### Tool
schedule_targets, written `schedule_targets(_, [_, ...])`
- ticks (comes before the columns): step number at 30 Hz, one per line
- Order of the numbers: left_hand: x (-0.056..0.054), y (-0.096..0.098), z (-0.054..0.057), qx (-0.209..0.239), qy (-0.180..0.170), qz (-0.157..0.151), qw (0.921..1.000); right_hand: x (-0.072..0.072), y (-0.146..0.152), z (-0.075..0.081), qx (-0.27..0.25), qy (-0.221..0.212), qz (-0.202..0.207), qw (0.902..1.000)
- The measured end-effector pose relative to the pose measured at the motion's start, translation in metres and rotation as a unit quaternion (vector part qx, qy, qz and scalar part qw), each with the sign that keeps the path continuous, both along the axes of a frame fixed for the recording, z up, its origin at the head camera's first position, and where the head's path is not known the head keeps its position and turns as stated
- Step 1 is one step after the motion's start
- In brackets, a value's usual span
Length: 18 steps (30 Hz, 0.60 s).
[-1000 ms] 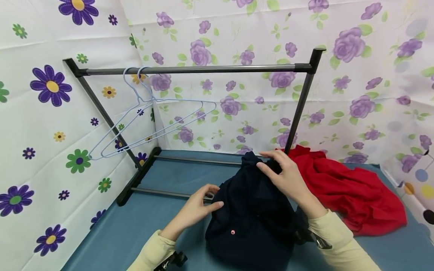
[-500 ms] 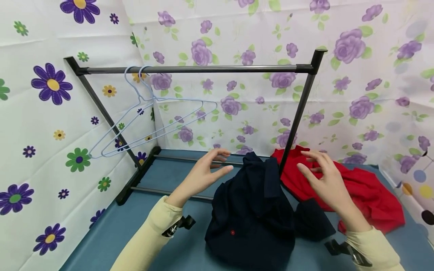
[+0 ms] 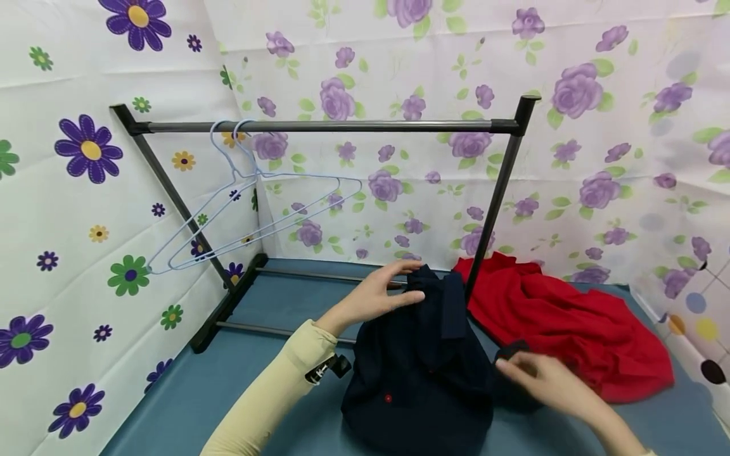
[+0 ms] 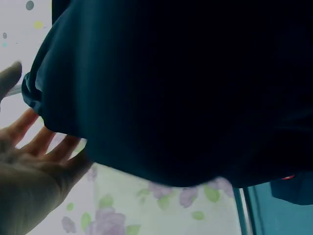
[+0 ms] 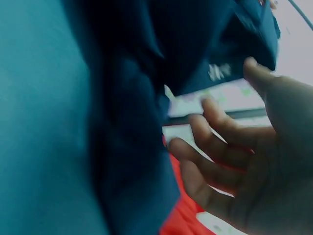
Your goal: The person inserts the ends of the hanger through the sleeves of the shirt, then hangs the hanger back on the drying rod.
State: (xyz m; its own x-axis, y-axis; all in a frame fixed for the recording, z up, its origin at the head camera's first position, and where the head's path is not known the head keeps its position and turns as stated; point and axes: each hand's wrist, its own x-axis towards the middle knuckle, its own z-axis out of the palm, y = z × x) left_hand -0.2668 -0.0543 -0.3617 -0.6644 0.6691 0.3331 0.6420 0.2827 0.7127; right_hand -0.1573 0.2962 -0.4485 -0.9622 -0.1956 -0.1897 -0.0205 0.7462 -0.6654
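A crumpled dark navy garment (image 3: 419, 386), shirt-like with a small red dot on its front, is heaped on the blue surface. My left hand (image 3: 373, 296) is at its bunched top, thumb spread from the fingers. In the left wrist view the fingers of that left hand (image 4: 36, 171) reach behind the cloth's edge, the thumb apart from it. My right hand (image 3: 550, 380), blurred in the head view, is by the sleeve-like part on the garment's right side. The right wrist view shows this right hand (image 5: 234, 152) with loosely bent fingers beside the cloth, gripping nothing.
Behind the garment stands a black rack with a top rail (image 3: 365, 126). Two light-blue wire hangers (image 3: 256, 209) hang near its left end. A red cloth (image 3: 576, 329) lies to the right, by the rack's right post (image 3: 495, 202). Flowered sheets form the walls.
Both hands left the garment's top and spread apart. The left hand then came back to the top from the left, while the right hand dropped toward the sleeve-like part at the right.
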Motion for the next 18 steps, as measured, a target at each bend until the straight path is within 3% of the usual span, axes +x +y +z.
schedule_targets(5, [0.001,0.000,-0.015,-0.079,-0.032,-0.003,0.9963,0.008,-0.009,-0.023,-0.038,-0.043,0.116,0.9915])
schedule_targets(10, [0.007,-0.006,-0.037,-0.132,-0.058,-0.011,0.9895,0.010,-0.011,-0.035,-0.045,-0.058,0.187,0.9795])
schedule_targets(14, [0.016,-0.013,-0.057,-0.148,-0.066,-0.015,0.9867,0.018,-0.021,-0.033,-0.016,-0.097,0.143,0.9849])
schedule_targets(18, [0.026,-0.019,-0.071,-0.141,-0.059,-0.019,0.9880,0.025,-0.039,-0.029,0.020,-0.113,0.070,0.9910])
